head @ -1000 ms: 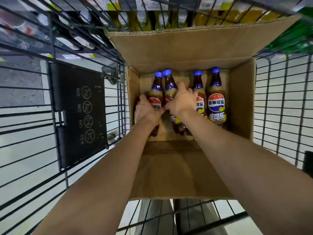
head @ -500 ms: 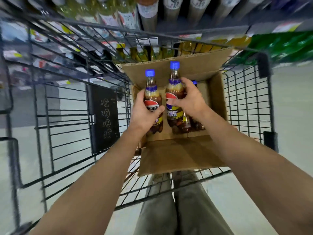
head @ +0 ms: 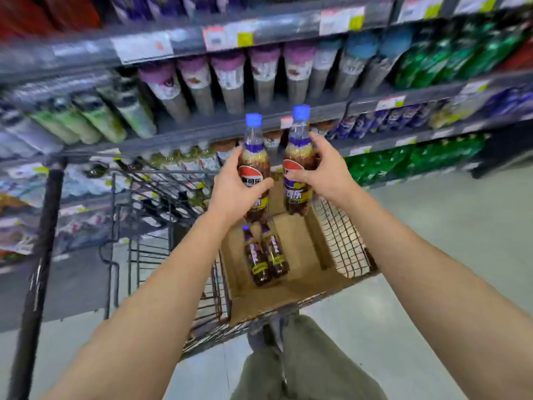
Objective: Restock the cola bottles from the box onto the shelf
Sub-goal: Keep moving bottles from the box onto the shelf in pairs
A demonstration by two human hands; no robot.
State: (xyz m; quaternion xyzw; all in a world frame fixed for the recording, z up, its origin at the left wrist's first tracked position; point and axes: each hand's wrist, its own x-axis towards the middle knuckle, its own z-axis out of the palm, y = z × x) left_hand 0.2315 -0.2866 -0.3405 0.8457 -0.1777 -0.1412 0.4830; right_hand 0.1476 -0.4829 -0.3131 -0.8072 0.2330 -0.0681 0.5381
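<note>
My left hand (head: 235, 186) is shut on a cola bottle (head: 253, 151) with a blue cap, held upright above the box. Beside it, my right hand (head: 320, 168) grips a second cola bottle (head: 297, 180), also upright. Both bottles hang in front of the shelf (head: 202, 131). Below them the open cardboard box (head: 300, 243) sits in the wire cart, and two more cola bottles (head: 265, 255) lie on its floor.
The wire shopping cart (head: 170, 226) stands between me and the shelving, with its black handle post (head: 40, 249) at the left. Shelves hold purple-capped, green and blue drinks, blurred. Grey floor lies to the right. My legs (head: 302, 362) show below.
Both hands have lifted their bottles up out of the box toward the shelf. My view has tilted up from the box to the shelves.
</note>
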